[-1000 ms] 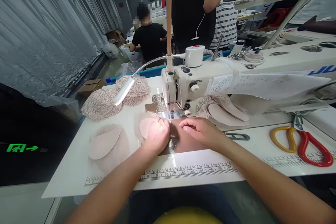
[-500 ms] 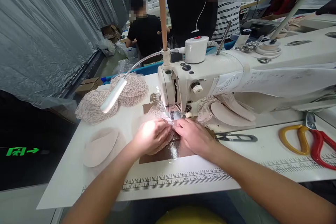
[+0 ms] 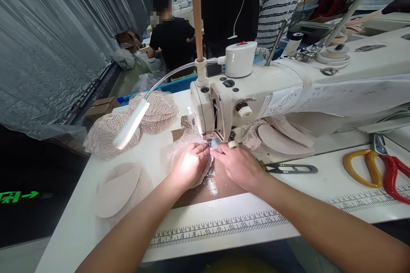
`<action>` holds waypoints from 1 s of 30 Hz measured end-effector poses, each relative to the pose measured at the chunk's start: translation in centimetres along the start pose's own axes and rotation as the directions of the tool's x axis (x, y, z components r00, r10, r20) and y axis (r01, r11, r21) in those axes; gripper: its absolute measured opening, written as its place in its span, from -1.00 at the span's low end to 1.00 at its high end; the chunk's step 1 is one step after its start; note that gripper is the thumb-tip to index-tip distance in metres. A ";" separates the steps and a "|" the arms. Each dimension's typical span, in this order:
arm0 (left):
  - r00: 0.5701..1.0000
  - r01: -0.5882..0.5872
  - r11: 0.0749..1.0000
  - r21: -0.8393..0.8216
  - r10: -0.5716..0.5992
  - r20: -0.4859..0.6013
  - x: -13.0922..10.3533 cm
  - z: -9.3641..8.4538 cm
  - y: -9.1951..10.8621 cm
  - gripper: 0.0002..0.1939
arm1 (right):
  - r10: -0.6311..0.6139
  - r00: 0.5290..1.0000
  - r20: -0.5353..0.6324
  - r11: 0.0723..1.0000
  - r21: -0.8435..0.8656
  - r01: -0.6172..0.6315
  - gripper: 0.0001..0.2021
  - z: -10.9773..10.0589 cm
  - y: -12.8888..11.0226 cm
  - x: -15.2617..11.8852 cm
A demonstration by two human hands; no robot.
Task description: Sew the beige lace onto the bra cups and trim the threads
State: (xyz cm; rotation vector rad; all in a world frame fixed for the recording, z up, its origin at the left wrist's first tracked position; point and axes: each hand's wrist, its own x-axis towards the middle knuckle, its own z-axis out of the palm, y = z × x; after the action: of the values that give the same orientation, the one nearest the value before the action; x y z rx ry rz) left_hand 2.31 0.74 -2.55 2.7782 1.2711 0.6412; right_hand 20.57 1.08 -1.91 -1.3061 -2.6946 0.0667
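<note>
A beige lace cup (image 3: 179,147) lies under the head of a white sewing machine (image 3: 224,98), lit by its lamp. My left hand (image 3: 192,160) presses down over the cup, fingers together and closed on its right edge beside the presser foot. On the other side, my right hand (image 3: 238,164) reaches to the same edge, its fingertips pinched close to the left ones. Both hands hide most of the edge and the needle area. Beneath them is a brown, partly shiny sheet (image 3: 195,196) on the table.
Stacked lace cups (image 3: 112,134) and a round pad (image 3: 118,192) lie left. More pads (image 3: 282,138) sit behind my right hand, with thread snips (image 3: 291,168) and scissors (image 3: 389,175) to the right. A lamp (image 3: 131,123) overhangs the table. Co-workers (image 3: 171,45) are beyond the machine.
My left hand has flattened over the lace cup, and more of the cup shows at its left. The fingertips of both hands stay by the presser foot. The view has shifted slightly.
</note>
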 end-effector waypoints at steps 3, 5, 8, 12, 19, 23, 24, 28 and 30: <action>0.999 -0.014 1.000 0.001 0.014 -0.030 -0.1 0.3 -0.3 -0.70 | 0.016 1.000 0.010 1.000 0.006 -0.016 -0.60 -0.1 -0.2 0.1; 0.999 -0.012 1.000 0.003 0.012 -0.031 -0.3 0.5 -0.4 -0.70 | 0.021 1.000 0.004 1.000 0.005 -0.021 -0.60 0.0 -0.2 0.1; 1.000 0.001 1.000 -0.001 -0.001 -0.026 -0.5 0.6 -0.6 -0.70 | 0.019 1.000 -0.017 1.000 -0.001 -0.019 -0.59 0.4 -0.2 0.0; 1.000 0.010 1.000 -0.008 -0.010 -0.021 -0.4 0.5 -0.7 -0.70 | 0.005 1.000 -0.026 1.000 -0.008 -0.005 -0.58 0.7 0.0 -0.1; 0.996 0.086 0.996 -0.007 -0.086 0.019 0.2 0.3 -0.8 -0.67 | -0.009 1.000 -0.019 1.000 0.018 0.009 -0.58 0.5 0.0 -0.2; 0.984 0.174 0.984 0.027 -0.175 0.036 -0.1 0.3 -0.8 -0.66 | -0.005 0.997 -0.077 0.999 0.035 0.008 -0.60 0.8 0.0 -0.3; 0.980 0.195 0.980 0.041 -0.197 0.042 -0.2 0.3 -0.8 -0.66 | -0.006 0.996 -0.094 0.999 0.040 0.009 -0.61 1.0 0.1 -0.4; 0.955 0.290 0.952 0.096 -0.295 0.041 -0.7 0.5 -1.1 -0.63 | -0.015 0.989 -0.145 0.998 0.052 0.023 -0.63 1.5 0.1 -0.5; 0.928 0.368 0.924 0.104 -0.372 0.028 -0.9 0.5 -1.3 -0.59 | -0.006 0.987 -0.158 0.998 0.058 0.015 -0.63 1.6 0.0 -0.5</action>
State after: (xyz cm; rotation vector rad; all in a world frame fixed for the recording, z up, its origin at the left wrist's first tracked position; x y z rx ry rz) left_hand 1.09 1.04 -3.59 2.4932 1.7952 0.4942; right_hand 20.65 0.75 -3.54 -1.2257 -2.5466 0.0398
